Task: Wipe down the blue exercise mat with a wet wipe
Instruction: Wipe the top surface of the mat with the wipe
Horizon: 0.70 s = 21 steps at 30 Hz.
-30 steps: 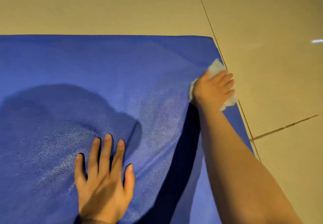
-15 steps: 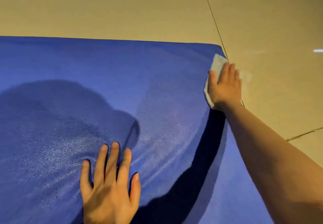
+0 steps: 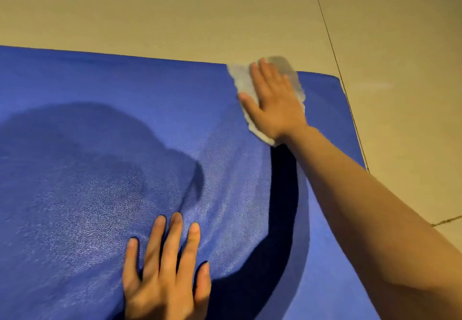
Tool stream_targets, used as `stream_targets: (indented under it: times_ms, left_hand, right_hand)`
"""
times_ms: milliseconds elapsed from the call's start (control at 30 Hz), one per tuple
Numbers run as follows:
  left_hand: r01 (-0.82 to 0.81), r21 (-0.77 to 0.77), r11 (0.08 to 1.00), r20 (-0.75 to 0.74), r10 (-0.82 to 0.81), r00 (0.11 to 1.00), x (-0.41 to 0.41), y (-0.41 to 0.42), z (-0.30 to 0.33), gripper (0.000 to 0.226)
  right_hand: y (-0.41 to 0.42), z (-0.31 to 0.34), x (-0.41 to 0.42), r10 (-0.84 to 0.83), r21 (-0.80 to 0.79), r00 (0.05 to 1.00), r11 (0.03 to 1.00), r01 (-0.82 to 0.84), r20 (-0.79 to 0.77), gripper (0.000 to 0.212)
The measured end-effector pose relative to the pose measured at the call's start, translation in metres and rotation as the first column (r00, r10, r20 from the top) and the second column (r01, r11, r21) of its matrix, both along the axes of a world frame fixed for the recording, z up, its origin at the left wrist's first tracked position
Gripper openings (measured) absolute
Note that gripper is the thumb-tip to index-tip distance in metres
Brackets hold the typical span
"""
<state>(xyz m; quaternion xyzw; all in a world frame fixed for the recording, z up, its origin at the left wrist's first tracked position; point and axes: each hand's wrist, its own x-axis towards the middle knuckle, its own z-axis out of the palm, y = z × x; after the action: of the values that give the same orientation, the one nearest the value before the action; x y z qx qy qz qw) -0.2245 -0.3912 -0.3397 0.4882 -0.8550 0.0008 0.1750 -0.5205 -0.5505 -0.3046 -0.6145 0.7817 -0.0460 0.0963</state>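
The blue exercise mat (image 3: 87, 119) covers most of the head view and lies flat on the floor. My right hand (image 3: 272, 99) presses a white wet wipe (image 3: 241, 77) flat onto the mat at its far edge, a little left of the far right corner, fingers straight. The wipe sticks out beyond the fingertips and along both sides of the hand, blurred by motion. My left hand (image 3: 167, 272) rests flat on the mat near the bottom of the view, fingers spread. A damp, shiny patch lies between the two hands.
Beige floor tiles (image 3: 175, 12) surround the mat beyond its far and right edges, with dark grout lines (image 3: 332, 44) running along the right side. My own shadow falls across the mat's left and middle.
My right hand has slid the wipe from the mat's right edge up and leftward along the far edge. The left hand stays flat in place.
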Motion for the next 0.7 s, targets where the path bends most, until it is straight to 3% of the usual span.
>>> stream_targets:
  times_ms: [67,133,267,333,433,500,567,600,633,700]
  left_hand:
    - [0.006,-0.001,1.000,0.002,-0.006,1.000,0.001,0.001,-0.001,0.048]
    - [0.012,-0.009,1.000,-0.002,-0.012,1.000,0.000,-0.001,-0.001,0.048]
    - [-0.001,-0.017,1.000,0.004,0.001,1.000,-0.002,-0.001,0.000,0.048]
    - [0.000,-0.021,1.000,0.008,0.000,1.000,-0.002,-0.001,0.000,0.049]
    - [0.004,-0.040,0.999,0.029,-0.003,1.000,-0.002,0.000,0.000,0.048]
    - [0.008,-0.061,0.998,0.031,-0.006,0.999,-0.001,0.000,0.000,0.048]
    - [0.026,-0.089,0.996,0.030,-0.023,0.999,0.000,-0.002,-0.002,0.048]
    - [0.028,-0.087,0.996,0.031,-0.025,0.999,0.001,-0.002,-0.002,0.048]
    - [0.023,-0.082,0.996,0.029,-0.020,0.999,0.000,-0.003,-0.001,0.048]
    - [0.016,-0.070,0.997,0.021,-0.014,1.000,-0.001,-0.002,-0.001,0.047]
  right_hand:
    - [0.015,0.002,-0.074,-0.363,0.084,0.928,0.926,0.369,-0.080,0.075]
    - [0.033,0.003,-0.118,-0.609,0.172,0.789,0.771,0.614,-0.086,0.080]
    - [0.020,-0.002,-0.093,-0.756,0.115,0.654,0.650,0.751,-0.001,0.069]
    - [-0.007,0.000,-0.059,-0.716,0.066,0.697,0.694,0.717,-0.051,0.064]
    - [-0.041,-0.002,0.016,-0.534,0.070,0.841,0.839,0.540,-0.087,0.062]
    - [-0.044,-0.007,0.069,-0.253,0.069,0.967,0.965,0.255,-0.042,0.063]
    - [-0.030,-0.006,0.083,0.034,0.033,0.999,0.999,-0.035,0.028,0.064]
    - [-0.022,-0.003,0.067,0.091,0.018,0.995,0.996,-0.092,0.026,0.065]
    - [-0.015,-0.001,0.041,0.050,0.010,0.999,0.999,-0.051,0.010,0.066]
    - [0.001,0.005,-0.022,-0.215,0.056,0.976,0.975,0.216,-0.018,0.068]
